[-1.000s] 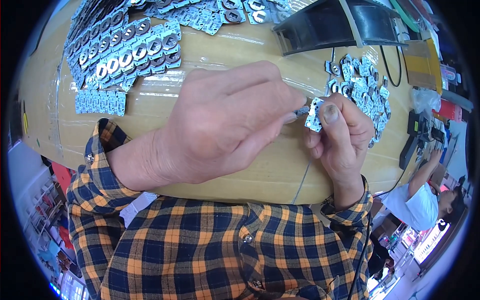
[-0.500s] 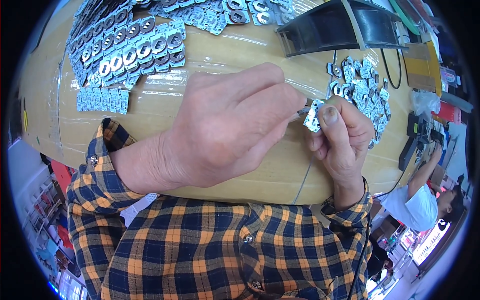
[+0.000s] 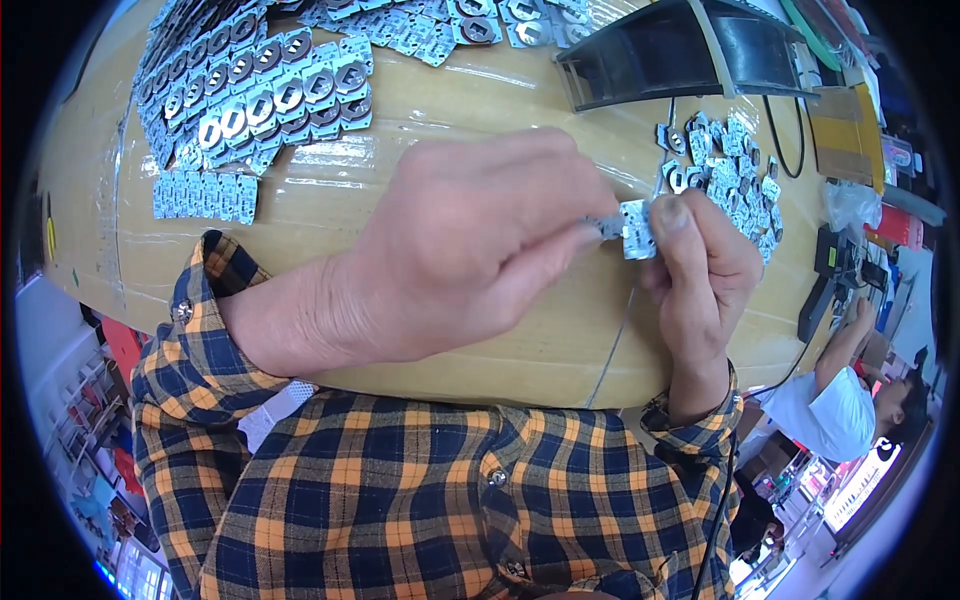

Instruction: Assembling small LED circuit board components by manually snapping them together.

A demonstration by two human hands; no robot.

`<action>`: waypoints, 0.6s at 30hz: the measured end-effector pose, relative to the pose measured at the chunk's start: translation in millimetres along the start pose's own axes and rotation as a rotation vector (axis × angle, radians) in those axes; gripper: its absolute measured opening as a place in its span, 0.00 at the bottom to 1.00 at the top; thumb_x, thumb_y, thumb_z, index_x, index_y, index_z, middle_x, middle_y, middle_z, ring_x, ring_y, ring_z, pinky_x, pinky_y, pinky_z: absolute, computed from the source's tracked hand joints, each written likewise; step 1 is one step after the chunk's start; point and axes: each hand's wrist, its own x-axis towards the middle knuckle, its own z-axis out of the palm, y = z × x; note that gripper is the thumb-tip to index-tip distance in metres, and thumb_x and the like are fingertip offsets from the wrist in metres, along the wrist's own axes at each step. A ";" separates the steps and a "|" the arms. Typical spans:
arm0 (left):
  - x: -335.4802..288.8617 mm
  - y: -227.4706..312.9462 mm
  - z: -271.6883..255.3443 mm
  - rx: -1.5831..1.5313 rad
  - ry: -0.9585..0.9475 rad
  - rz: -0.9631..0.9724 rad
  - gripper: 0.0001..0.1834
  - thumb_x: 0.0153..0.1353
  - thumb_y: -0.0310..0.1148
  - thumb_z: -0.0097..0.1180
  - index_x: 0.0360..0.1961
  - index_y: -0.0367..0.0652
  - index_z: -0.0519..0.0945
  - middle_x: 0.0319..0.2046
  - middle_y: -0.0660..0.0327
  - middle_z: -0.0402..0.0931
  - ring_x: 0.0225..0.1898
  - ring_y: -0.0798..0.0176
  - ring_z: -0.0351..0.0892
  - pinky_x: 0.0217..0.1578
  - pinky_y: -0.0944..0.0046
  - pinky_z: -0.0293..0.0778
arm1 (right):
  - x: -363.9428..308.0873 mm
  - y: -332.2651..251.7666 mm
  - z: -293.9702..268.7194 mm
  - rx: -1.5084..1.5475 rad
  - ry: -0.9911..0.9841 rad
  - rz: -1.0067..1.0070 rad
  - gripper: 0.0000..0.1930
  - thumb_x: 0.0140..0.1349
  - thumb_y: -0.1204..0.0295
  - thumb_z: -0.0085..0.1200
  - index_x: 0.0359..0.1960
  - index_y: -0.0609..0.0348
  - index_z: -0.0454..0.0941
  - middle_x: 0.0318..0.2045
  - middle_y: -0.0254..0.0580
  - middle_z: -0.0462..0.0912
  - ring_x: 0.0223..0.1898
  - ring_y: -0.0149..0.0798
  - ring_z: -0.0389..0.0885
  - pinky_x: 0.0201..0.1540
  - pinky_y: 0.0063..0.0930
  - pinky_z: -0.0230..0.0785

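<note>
Between the thumb and bent fingers of my right hand point(image 3: 700, 265) is a small pale-blue circuit board point(image 3: 638, 232), held upright over the table. My left hand point(image 3: 480, 240) reaches across from the left with its fingers closed. Its thumb and fingertip pinch a small greyish piece point(image 3: 605, 228), which looks like a narrow bit of circuit board. That piece meets the board's left edge; whether the two are joined I cannot tell. Most of it is hidden by the left fingertips.
Stacked circuit board panels with round metal holders point(image 3: 260, 105) cover the table's far left. A panel strip point(image 3: 205, 196) lies in front. Loose small boards point(image 3: 725, 170) are heaped right, below a black curved bin point(image 3: 680, 55). Another person point(image 3: 835, 410) is at far right.
My right hand has shifted slightly right, and the board in it has turned more upright. More of the greyish piece shows between my hands. My left fingers have moved slightly.
</note>
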 end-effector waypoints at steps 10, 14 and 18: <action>1.1 7.4 -7.2 -0.525 -0.126 -0.523 0.09 0.60 0.19 0.56 0.42 0.32 0.80 0.29 0.64 0.80 0.29 0.77 0.77 0.26 0.77 0.70 | 1.7 -1.0 -4.9 -0.033 -0.094 -0.129 0.18 0.71 0.66 0.46 0.24 0.63 0.74 0.18 0.31 0.72 0.17 0.20 0.64 0.20 0.17 0.54; 4.8 2.5 -12.9 -0.412 -0.266 -0.309 0.09 0.58 0.18 0.57 0.41 0.32 0.80 0.29 0.62 0.80 0.28 0.77 0.77 0.27 0.77 0.71 | 3.0 2.2 -4.0 0.020 -0.264 -0.162 0.11 0.65 0.73 0.53 0.25 0.66 0.76 0.18 0.38 0.72 0.17 0.35 0.71 0.21 0.27 0.60; 0.6 4.4 -3.4 -0.543 -0.121 -0.400 0.12 0.56 0.18 0.59 0.43 0.31 0.78 0.28 0.61 0.81 0.28 0.77 0.77 0.26 0.77 0.71 | 1.3 -1.1 -3.0 -0.008 -0.270 -0.170 0.12 0.65 0.71 0.54 0.26 0.66 0.76 0.17 0.38 0.73 0.15 0.35 0.69 0.19 0.27 0.58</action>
